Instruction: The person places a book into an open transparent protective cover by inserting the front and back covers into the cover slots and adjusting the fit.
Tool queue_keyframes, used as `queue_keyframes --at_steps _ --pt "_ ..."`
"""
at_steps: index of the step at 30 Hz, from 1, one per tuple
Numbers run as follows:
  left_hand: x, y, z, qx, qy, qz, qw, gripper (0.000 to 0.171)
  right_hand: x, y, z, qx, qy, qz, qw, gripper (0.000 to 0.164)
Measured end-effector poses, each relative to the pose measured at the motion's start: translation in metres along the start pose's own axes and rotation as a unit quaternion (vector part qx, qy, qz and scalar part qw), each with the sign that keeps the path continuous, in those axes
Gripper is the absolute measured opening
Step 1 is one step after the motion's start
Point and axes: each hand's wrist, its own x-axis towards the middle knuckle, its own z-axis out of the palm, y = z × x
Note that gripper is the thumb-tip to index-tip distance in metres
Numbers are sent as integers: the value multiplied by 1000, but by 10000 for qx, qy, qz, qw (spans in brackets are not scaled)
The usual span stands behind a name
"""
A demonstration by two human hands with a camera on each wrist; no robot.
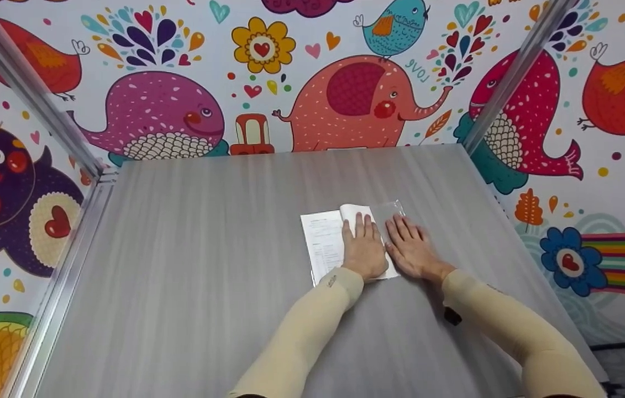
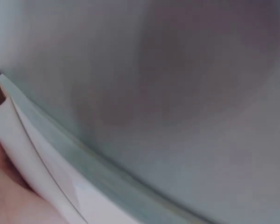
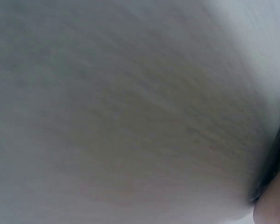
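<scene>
An open booklet (image 1: pixel 323 237) with white printed pages lies on the grey table, right of its middle. My left hand (image 1: pixel 366 251) rests flat on a white page, fingers straight and pointing away from me. Just right of it, my right hand (image 1: pixel 411 249) lies with straight fingers over the booklet's right side, where a clear plastic cover (image 1: pixel 384 210) shows past the fingertips. In the left wrist view a curved white page (image 2: pixel 25 154) stands beside part of the hand. Only a bit of hand (image 3: pixel 275 200) shows in the right wrist view.
The grey wood-grain table (image 1: pixel 190 249) spreads around the booklet. Metal frame posts (image 1: pixel 41 99) rise at its far corners. Walls printed with cartoon animals (image 1: pixel 163 116) close off the back and both sides.
</scene>
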Motion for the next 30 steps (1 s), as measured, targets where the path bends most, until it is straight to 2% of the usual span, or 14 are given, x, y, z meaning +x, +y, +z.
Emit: queue_keyframes --at_steps 3,5,7,10,12,15,19,22,25,30 --pt "1 1 -1 -81 70 -85 9999 78 1 -4 0 -40 134 -65 9999 70" --pt "3 -1 -2 -415 205 -106 9989 76 1 -6 0 -79 228 -96 9997 69" --pt "3 -7 -3 -791 523 -84 9955 73 1 -8 0 -114 227 -67 9997 69" --pt "1 -21 -9 -1310 1064 89 9856 67 3 -11 0 -76 110 -14 9999 70" --pt "-1 -33 -13 -1425 1234 253 9818 66 3 -11 0 -35 49 24 10000 71" --pt "-4 -46 -16 -1340 1041 585 9838 72 1 -12 -2 -37 117 71 9999 70" --pt "-5 -51 -15 -1024 530 900 9892 82 -3 -11 -6 -2 259 136 9996 65" --pt "-3 -46 -14 -841 360 847 9922 81 -4 -12 -8 215 419 108 9988 62" --pt "-4 -41 -16 -609 348 722 9949 79 -3 -13 -8 475 635 94 9968 60" --pt "-10 -39 -23 -307 181 567 9978 74 -4 -10 -4 474 935 12 9945 58"
